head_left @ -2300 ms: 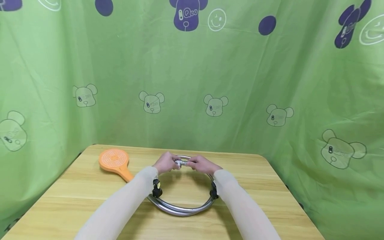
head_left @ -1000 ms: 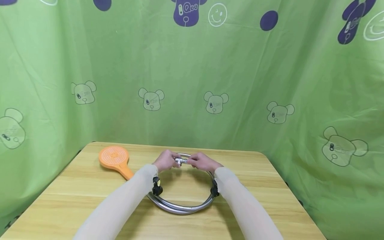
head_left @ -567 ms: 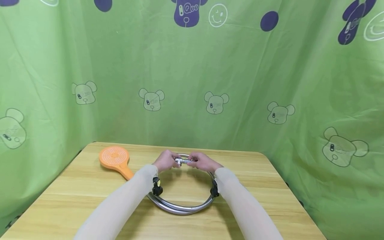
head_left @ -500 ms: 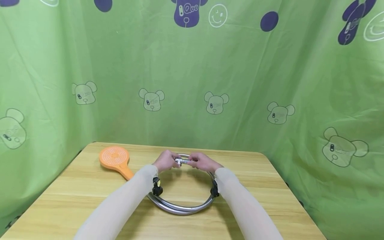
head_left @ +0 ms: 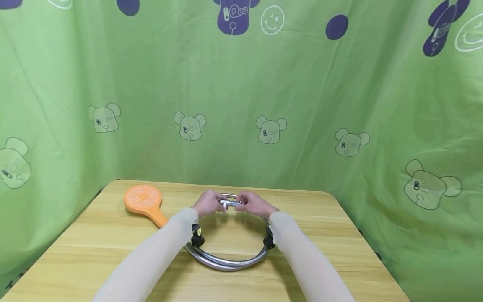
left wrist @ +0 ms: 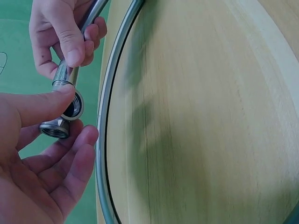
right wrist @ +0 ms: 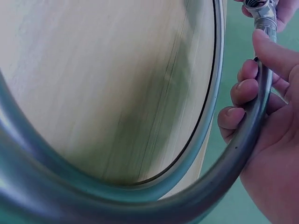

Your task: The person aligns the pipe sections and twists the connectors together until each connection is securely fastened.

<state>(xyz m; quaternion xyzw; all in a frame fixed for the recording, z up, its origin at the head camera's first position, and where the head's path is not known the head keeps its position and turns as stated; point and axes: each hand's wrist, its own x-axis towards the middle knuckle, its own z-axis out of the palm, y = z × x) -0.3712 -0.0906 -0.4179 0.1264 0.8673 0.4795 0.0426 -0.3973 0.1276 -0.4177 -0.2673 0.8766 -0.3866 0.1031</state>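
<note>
Near the back of the table, my left hand (head_left: pixel 206 204) pinches a chrome tee-shaped pipe connector (head_left: pixel 224 203) between thumb and fingers. Two round threaded openings of the connector (left wrist: pixel 55 128) show in the left wrist view. My right hand (head_left: pixel 258 205) grips the end of a silver shower hose (head_left: pixel 230 266), just right of the connector. In the right wrist view the hose (right wrist: pixel 233 161) runs through the curled fingers, and its end meets the connector (right wrist: pixel 261 11). An orange shower head (head_left: pixel 143 198) lies left of my left arm, its handle end hidden by the sleeve.
The hose lies in large loops on the wooden table (head_left: pixel 324 235), between and beneath my forearms. A green patterned curtain (head_left: pixel 234 159) hangs behind the table and along both sides. Black wrist cameras (head_left: pixel 197 235) sit on both wrists.
My right thumb and fingers have shifted slightly on the hose end beside the connector. The left hand keeps its hold, and the shower head and hose loops stay in place.
</note>
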